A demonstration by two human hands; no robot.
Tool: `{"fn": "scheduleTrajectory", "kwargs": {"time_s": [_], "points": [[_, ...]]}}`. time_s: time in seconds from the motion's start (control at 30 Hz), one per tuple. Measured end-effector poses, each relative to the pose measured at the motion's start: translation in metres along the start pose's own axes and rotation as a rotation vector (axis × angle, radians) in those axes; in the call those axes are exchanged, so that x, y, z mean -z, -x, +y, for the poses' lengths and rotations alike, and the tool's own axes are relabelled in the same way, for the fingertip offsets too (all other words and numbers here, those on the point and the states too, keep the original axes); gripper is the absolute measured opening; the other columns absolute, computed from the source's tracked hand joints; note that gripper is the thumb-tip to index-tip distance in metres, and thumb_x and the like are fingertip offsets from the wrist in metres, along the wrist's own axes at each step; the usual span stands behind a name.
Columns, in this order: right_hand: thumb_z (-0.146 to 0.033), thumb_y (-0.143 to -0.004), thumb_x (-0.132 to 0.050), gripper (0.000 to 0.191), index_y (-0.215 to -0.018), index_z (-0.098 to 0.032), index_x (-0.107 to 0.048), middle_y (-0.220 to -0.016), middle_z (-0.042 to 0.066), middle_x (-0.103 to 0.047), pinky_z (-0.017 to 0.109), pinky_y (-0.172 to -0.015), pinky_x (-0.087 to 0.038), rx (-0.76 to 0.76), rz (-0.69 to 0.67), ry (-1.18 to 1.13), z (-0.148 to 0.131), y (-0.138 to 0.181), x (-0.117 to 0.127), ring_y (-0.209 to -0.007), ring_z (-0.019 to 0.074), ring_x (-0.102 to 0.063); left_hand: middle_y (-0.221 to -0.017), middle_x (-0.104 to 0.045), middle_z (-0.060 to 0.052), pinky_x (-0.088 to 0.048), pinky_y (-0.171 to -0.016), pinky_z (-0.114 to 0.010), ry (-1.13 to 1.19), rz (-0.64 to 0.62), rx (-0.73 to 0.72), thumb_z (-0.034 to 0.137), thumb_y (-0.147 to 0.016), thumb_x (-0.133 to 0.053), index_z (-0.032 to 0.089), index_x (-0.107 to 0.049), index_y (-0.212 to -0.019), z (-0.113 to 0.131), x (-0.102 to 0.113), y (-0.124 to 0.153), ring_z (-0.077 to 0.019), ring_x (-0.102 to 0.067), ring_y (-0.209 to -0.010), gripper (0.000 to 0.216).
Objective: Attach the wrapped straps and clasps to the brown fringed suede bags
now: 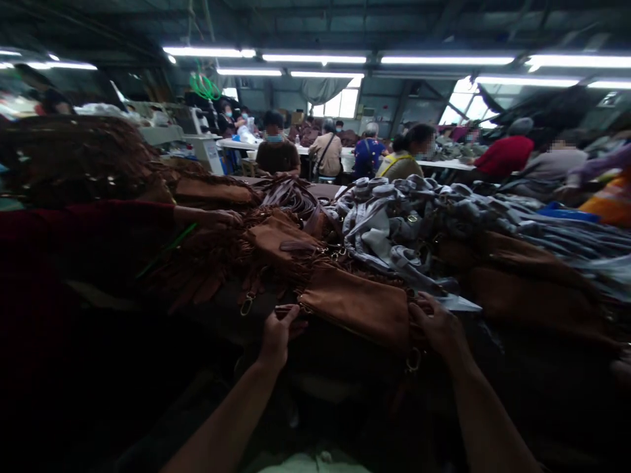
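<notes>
A brown suede-like bag point(357, 299) with fringe along its far edge lies in front of me, between my two hands. At its left corner, by a small metal ring, my left hand point(280, 334) is closed, with thumb and fingers pinched together on a small dark part there. My right hand point(440, 327) grips the bag's right end, its fingers partly hidden behind the edge. A metal clasp point(413, 360) hangs below that end. Just beyond lies another brown bag point(280, 240) with a flap. A second clasp point(246, 304) dangles at the table's near edge on the left.
Grey wrapped straps point(384, 217) are heaped beyond the bag, with more brown bags point(532, 289) to the right. A co-worker's arm point(207, 215) reaches in from the left over fringed pieces. A tall brown pile point(73, 157) stands behind it. Several people sit at tables farther back.
</notes>
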State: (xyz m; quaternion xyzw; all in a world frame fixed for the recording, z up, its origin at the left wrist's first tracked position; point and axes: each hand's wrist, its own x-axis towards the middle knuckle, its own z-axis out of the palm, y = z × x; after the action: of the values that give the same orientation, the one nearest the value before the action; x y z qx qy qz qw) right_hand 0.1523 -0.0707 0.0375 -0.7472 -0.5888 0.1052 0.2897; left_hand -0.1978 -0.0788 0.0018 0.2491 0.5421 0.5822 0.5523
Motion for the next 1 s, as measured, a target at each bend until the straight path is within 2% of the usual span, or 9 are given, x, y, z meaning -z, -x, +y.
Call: {"fn": "scheduleTrajectory", "kwargs": {"time_s": [0.1,0.2,0.27,0.33,0.47,0.67,0.8,0.9,1.0], "points": [[-0.053,-0.083,-0.045,0.046,-0.111,-0.021,-0.063,-0.106,0.010,-0.067,0.035,-0.075,-0.046,-0.021,0.148,0.130,0.001,0.018,0.015,-0.092,0.0253,-0.062,-0.092,-0.069,-0.007,-0.050,-0.049,-0.023,-0.050,-0.030,0.027,0.037,-0.069,-0.072,0.017,-0.055,-0.098,0.000,0.005,-0.002,-0.0159,-0.068,-0.059,0.040],[-0.057,-0.085,-0.041,0.044,-0.100,-0.024,-0.066,-0.090,0.007,-0.069,0.034,-0.067,-0.046,-0.086,0.040,0.172,0.004,0.046,0.014,-0.079,0.0243,-0.064,-0.088,-0.068,-0.004,-0.048,-0.049,-0.019,-0.119,-0.018,-0.018,0.038,-0.065,-0.075,0.018,-0.057,-0.098,0.000,0.010,-0.001,-0.0133,-0.066,-0.059,0.043],[-0.058,-0.084,-0.045,0.044,-0.100,-0.023,-0.066,-0.097,0.008,-0.067,0.037,-0.074,-0.047,-0.011,0.074,0.170,0.006,0.063,0.005,-0.088,0.0258,-0.062,-0.085,-0.066,-0.001,-0.048,-0.051,-0.019,-0.105,0.025,-0.081,0.038,-0.062,-0.076,0.018,-0.057,-0.096,-0.001,0.013,-0.001,-0.0119,-0.065,-0.060,0.044],[-0.056,-0.078,-0.055,0.045,-0.108,-0.022,-0.063,-0.112,0.009,-0.062,0.039,-0.087,-0.045,0.170,0.125,0.141,0.007,0.073,-0.006,-0.105,0.0272,-0.056,-0.079,-0.064,0.000,-0.050,-0.054,-0.021,-0.088,0.036,-0.109,0.038,-0.060,-0.078,0.017,-0.057,-0.091,-0.002,0.015,-0.003,-0.0124,-0.065,-0.061,0.043],[-0.042,-0.075,-0.065,0.041,-0.113,-0.028,-0.062,-0.122,0.005,-0.057,0.040,-0.094,-0.045,0.417,-0.055,0.081,0.010,0.075,-0.018,-0.114,0.0260,-0.051,-0.069,-0.063,0.000,-0.049,-0.057,-0.022,-0.194,-0.056,-0.137,0.040,-0.059,-0.078,0.014,-0.060,-0.081,-0.002,0.018,-0.006,-0.0133,-0.063,-0.062,0.039],[-0.042,-0.081,-0.058,0.031,-0.107,-0.027,-0.066,-0.116,0.005,-0.062,0.038,-0.092,-0.048,0.374,-0.192,-0.163,0.017,0.056,-0.009,-0.106,0.0235,-0.059,-0.063,-0.059,0.002,-0.043,-0.052,-0.017,-0.315,-0.076,-0.239,0.043,-0.063,-0.075,0.013,-0.064,-0.076,0.003,0.019,-0.006,-0.0091,-0.055,-0.057,0.034],[-0.035,-0.080,-0.058,0.038,-0.116,-0.024,-0.061,-0.126,0.006,-0.056,0.039,-0.098,-0.044,0.430,-0.274,-0.226,0.020,0.050,0.001,-0.117,0.0236,-0.052,-0.064,-0.059,0.001,-0.045,-0.055,-0.019,-0.321,-0.060,-0.262,0.046,-0.064,-0.074,0.014,-0.063,-0.078,0.004,0.016,-0.008,-0.0105,-0.056,-0.058,0.037],[-0.030,-0.078,-0.058,0.051,-0.127,-0.024,-0.051,-0.137,0.007,-0.046,0.040,-0.103,-0.040,0.437,-0.151,-0.121,0.025,0.055,0.004,-0.126,0.0230,-0.043,-0.063,-0.059,0.001,-0.045,-0.055,-0.020,-0.322,-0.056,-0.267,0.047,-0.063,-0.075,0.014,-0.063,-0.078,0.003,0.017,-0.011,-0.0109,-0.056,-0.057,0.038],[-0.037,-0.075,-0.062,0.047,-0.119,-0.021,-0.055,-0.127,0.009,-0.052,0.040,-0.097,-0.043,0.342,0.043,0.026,0.029,0.068,0.002,-0.118,0.0249,-0.048,-0.064,-0.061,0.000,-0.045,-0.056,-0.020,-0.323,-0.065,-0.266,0.047,-0.063,-0.075,0.014,-0.063,-0.079,0.001,0.020,-0.013,-0.0113,-0.057,-0.058,0.039]]}}
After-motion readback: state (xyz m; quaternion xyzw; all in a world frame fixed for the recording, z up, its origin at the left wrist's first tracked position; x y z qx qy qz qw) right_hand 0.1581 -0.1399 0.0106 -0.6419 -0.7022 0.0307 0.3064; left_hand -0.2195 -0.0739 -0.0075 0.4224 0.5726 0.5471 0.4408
